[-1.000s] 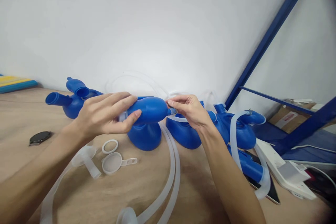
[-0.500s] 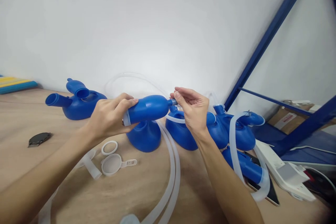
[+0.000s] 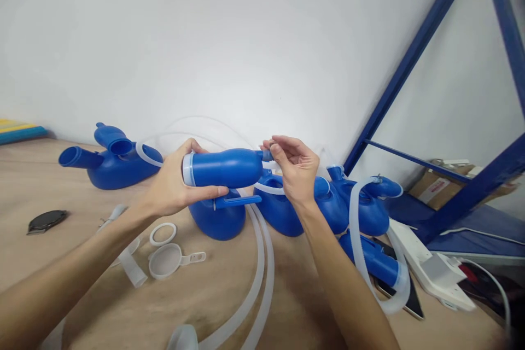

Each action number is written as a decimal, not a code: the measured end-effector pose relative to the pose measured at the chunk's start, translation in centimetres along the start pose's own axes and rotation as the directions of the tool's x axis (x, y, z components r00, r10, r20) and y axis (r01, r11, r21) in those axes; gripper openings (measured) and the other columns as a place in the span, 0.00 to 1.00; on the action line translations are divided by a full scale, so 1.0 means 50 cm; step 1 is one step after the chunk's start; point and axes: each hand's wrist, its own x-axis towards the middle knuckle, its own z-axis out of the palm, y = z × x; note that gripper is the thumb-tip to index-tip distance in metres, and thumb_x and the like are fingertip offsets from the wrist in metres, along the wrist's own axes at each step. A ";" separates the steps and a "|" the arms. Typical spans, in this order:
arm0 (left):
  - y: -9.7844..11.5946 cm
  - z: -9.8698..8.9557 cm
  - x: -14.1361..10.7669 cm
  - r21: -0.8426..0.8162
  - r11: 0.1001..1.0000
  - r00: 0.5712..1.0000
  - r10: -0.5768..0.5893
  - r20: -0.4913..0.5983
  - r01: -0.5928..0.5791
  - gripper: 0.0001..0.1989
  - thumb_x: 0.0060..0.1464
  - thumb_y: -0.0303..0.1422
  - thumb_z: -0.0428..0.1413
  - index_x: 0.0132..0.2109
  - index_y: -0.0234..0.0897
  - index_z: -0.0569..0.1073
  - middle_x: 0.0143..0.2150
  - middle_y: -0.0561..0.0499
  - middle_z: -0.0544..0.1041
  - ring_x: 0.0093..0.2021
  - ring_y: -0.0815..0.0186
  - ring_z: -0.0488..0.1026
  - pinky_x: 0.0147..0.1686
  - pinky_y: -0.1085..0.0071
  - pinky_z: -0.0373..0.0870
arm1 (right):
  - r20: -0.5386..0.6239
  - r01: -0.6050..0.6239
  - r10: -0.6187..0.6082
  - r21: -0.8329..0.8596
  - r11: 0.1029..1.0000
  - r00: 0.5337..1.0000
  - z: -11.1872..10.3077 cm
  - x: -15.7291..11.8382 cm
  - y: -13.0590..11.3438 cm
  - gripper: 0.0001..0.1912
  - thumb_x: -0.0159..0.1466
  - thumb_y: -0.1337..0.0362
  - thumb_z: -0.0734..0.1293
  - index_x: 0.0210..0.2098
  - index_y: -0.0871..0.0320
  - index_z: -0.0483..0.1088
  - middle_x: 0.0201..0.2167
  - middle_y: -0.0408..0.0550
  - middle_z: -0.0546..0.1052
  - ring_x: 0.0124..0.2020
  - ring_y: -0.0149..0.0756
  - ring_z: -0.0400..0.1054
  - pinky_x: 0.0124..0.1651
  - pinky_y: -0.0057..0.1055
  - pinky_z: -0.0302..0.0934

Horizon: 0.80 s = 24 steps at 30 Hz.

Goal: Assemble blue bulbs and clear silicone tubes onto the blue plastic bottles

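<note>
My left hand (image 3: 174,180) is wrapped round a blue plastic urinal head (image 3: 227,168), held level above the table. Its wide end has a translucent collar (image 3: 188,169), and a blue handle strip (image 3: 238,202) shows beneath it. At the narrow end, my right hand (image 3: 298,167) pinches around the small nozzle (image 3: 266,155); its fingertips partly hide whatever sits at the tip. Directly below stands a blue urinal bottle (image 3: 219,221). A translucent cap with a strap (image 3: 165,261), a white ring (image 3: 163,234) and a clear tube piece (image 3: 133,269) lie near my left forearm.
Blue bottles stand at the left (image 3: 123,169) and right (image 3: 279,213). Translucent hoses (image 3: 262,279) curve across the table (image 3: 135,317). A black watch-like disc (image 3: 47,221) lies left. A power strip (image 3: 426,268), a phone (image 3: 404,301) and a blue rack (image 3: 410,54) are right.
The urinal head has turned about its length, so its handle strip now shows below. My left hand has shifted its grip, thumb now underneath. Both hands sit slightly further left in view.
</note>
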 end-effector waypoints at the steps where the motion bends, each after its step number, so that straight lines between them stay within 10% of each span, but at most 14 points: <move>1: -0.002 -0.003 0.001 0.025 1.000 1.000 0.012 -0.017 -0.011 0.31 0.42 0.52 0.71 0.40 0.42 0.63 0.33 0.53 0.76 0.27 0.62 0.74 0.23 0.68 0.69 | 0.045 -0.017 0.019 -0.048 0.999 0.999 -0.009 0.004 -0.009 0.18 0.59 0.51 0.78 0.43 0.55 0.80 0.38 0.48 0.85 0.43 0.42 0.82 0.53 0.42 0.76; 8: 0.008 -0.028 0.008 0.235 0.968 0.993 0.106 -0.046 -0.092 0.32 0.40 0.54 0.71 0.43 0.42 0.66 0.36 0.51 0.78 0.31 0.58 0.75 0.28 0.66 0.69 | 0.247 0.103 0.030 -0.509 0.854 0.969 -0.061 0.016 -0.077 0.11 0.65 0.57 0.74 0.44 0.53 0.83 0.45 0.50 0.84 0.50 0.44 0.78 0.57 0.44 0.72; 17: 0.020 -0.030 0.008 0.191 0.957 0.975 0.220 0.019 -0.220 0.28 0.43 0.45 0.71 0.45 0.44 0.66 0.38 0.50 0.80 0.29 0.59 0.78 0.24 0.66 0.70 | 0.345 -0.109 0.298 -0.475 0.874 0.890 -0.073 0.026 -0.078 0.19 0.65 0.54 0.73 0.51 0.58 0.81 0.44 0.52 0.83 0.44 0.40 0.78 0.50 0.40 0.72; 24: 0.015 -0.034 0.011 0.224 0.949 0.974 0.227 0.002 -0.222 0.28 0.43 0.46 0.71 0.44 0.44 0.65 0.35 0.51 0.79 0.26 0.61 0.76 0.23 0.67 0.68 | 0.302 -0.074 0.200 -0.380 0.922 0.932 -0.070 0.026 -0.073 0.13 0.62 0.58 0.76 0.44 0.57 0.82 0.45 0.51 0.84 0.45 0.40 0.78 0.49 0.38 0.73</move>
